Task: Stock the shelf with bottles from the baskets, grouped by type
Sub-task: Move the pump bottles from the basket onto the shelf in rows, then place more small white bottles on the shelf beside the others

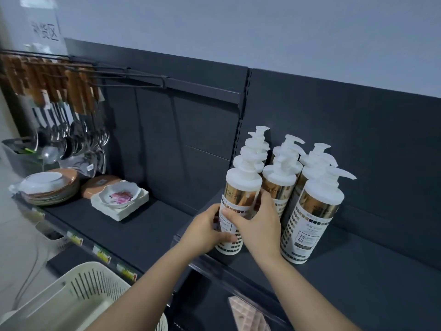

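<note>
1. One pale slotted basket (pixel 78 295) sits at lower left, below the shelf edge. What remains inside it cannot be told from here.
2. Far left on the shelf (pixel 148 225): hanging ladles (pixel 59 130) above a stack of plates (pixel 52 189), then a flowered dish (pixel 120 194). None of these belong to the task.
3. Left hand (pixel 205 232): fingers curled round the lower left side of the front-left bottle (pixel 238 199), thumb across its label.
4. That bottle is a white pump type with a gold band. It stands upright near the front lip of the shelf, heading the left-most file, with its base apparently down on the shelf.
5. Right hand (pixel 257 223): wrapped round the same bottle from the right, fingers reaching into the gap beside the middle file.
6. To the right are two more files of identical pump bottles (pixel 279 185). The front-right bottle (pixel 310 218) stands free and nothing touches it. The exact count is unclear because the pumps overlap.
7. Step in hand, by my reading: seating and squaring this bottle within its own type group.
8. Next move calls for a level base, the label turned forward like its neighbour's, and both hands letting go without nudging the middle file. After that comes a reach down-left to the basket.
</note>
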Tool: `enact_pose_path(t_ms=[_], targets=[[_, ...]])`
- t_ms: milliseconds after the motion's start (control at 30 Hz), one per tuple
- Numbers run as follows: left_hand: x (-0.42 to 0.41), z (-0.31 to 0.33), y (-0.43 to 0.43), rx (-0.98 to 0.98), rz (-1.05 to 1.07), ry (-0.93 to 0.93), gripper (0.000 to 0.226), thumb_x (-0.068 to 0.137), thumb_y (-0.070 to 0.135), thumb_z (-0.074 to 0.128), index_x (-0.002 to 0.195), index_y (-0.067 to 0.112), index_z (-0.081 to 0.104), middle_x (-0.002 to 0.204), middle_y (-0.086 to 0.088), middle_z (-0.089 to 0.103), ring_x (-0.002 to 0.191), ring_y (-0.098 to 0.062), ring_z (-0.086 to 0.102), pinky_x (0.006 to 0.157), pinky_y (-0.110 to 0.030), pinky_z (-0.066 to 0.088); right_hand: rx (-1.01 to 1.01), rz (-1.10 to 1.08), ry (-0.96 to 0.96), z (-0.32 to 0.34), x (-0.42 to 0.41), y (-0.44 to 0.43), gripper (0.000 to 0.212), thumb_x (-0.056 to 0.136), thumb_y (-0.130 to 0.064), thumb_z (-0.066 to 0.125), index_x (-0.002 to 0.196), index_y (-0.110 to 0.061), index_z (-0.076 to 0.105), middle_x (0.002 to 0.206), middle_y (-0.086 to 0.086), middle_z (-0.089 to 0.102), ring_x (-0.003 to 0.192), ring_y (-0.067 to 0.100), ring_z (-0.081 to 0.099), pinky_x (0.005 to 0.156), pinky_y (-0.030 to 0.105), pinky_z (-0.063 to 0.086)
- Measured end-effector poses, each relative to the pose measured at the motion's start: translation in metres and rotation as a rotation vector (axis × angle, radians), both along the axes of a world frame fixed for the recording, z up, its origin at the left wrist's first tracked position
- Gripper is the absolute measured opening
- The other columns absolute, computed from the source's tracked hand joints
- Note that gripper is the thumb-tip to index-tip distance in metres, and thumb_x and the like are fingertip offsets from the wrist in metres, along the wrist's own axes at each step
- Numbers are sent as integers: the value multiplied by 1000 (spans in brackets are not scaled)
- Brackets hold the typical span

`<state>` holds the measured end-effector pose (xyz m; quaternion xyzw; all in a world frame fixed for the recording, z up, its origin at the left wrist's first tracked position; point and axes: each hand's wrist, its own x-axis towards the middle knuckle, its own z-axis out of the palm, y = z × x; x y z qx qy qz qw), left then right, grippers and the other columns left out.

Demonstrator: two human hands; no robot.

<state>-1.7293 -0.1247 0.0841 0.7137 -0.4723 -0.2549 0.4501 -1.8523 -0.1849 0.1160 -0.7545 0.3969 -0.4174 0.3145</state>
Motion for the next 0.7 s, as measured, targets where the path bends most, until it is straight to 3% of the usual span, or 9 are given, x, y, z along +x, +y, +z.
enact_pose_path(t_ms=[100, 233, 367, 467, 567, 700], targets=[[-7, 3, 9, 14, 41, -74, 65, 73, 21, 82, 129, 29, 49, 119, 17, 62, 114, -5, 58, 86, -20, 47, -21, 3, 16, 2, -8, 6, 89, 62, -48, 86, 136, -23, 44, 131, -7, 53, 120, 11, 52, 96, 30, 46], [-17, 5, 35, 92, 160, -240, 80, 78, 28, 77, 146, 18, 36, 146, 3, 45, 135, -14, 42, 107, -31, 39, -110, -18, -8, -2, -26, 24, 77, 72, -34, 84, 135, -13, 44, 122, -2, 49, 114, 13, 49, 97, 32, 43], [-20, 5, 84, 190, 259, -493, 62, 85, 29, 67, 141, 16, 43, 134, -3, 53, 125, -21, 49, 100, -31, 42, -206, 93, 1, -20, -38, 55, 59, 78, -25, 79, 127, -11, 51, 116, 0, 52, 111, 16, 49, 92, 23, 37], [-23, -1, 133, 321, 358, -604, 49, 89, 29, 60, 135, 16, 48, 129, -2, 54, 122, -23, 50, 97, -37, 45, -263, 301, 159, -37, -36, 81, 55, 82, -26, 74, 130, -11, 52, 121, 0, 56, 117, 18, 50, 100, 28, 41], [-26, -13, 189, 507, 452, -690, 50, 91, 31, 58, 137, 17, 45, 135, -3, 51, 126, -24, 48, 99, -38, 44, -321, 520, 397, -52, -27, 112, 58, 88, -34, 66, 139, -17, 46, 137, -3, 51, 129, 17, 43, 109, 30, 35], [-24, -37, 270, 730, 569, -688, 51, 88, 35, 57, 134, 18, 46, 133, -2, 52, 122, -23, 50, 97, -38, 45, -305, 722, 614, -69, -7, 156, 59, 89, -40, 58, 143, -23, 39, 141, -6, 46, 131, 17, 39, 107, 31, 36]])
